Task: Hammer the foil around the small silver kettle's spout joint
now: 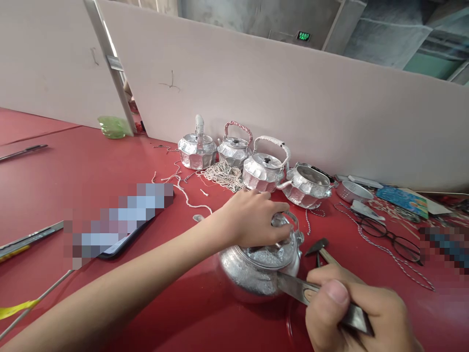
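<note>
Fingers [280, 233] of my left hand [249, 220] curl down over the top of one small silver kettle [252, 271] and grip it, with my arm stretched across from the left. My right hand [355, 308] is closed, the thumb pressing one metal blade [293, 288] whose tip touches the kettle's side. That kettle sits toward the near edge of the red tabletop [91, 161]. Four more kettles [264, 171] stand in a row along the far edge, against the partition [293, 98]. One hammer [318, 246] and one pair of glasses [397, 243] lie nearby.
</note>
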The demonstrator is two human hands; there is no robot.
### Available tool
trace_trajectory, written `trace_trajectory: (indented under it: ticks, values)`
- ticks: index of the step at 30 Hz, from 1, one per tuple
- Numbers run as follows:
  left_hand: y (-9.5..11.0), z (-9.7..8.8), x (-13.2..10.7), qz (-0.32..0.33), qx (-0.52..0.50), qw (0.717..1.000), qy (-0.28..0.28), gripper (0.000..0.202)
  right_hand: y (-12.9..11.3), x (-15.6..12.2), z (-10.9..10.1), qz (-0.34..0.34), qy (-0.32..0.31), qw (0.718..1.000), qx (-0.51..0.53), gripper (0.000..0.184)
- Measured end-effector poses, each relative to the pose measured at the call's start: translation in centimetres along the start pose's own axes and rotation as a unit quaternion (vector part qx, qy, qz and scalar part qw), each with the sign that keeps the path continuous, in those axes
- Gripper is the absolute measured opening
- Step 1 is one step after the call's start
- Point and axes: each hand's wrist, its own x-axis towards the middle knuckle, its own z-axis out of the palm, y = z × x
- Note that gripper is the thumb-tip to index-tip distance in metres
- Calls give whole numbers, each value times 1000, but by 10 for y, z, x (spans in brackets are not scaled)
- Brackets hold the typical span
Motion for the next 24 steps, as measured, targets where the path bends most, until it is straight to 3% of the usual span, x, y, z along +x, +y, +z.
trace_trajectory:
  ticks: [5,24]
  values:
    - [0,-1,0,1,0,1000,0,43,-5,7,-1,-61,43,997,17,11]
    - [0,-1,0,5,3,1000,-3,43,-6,11,-1,-76,47,995,-45,11]
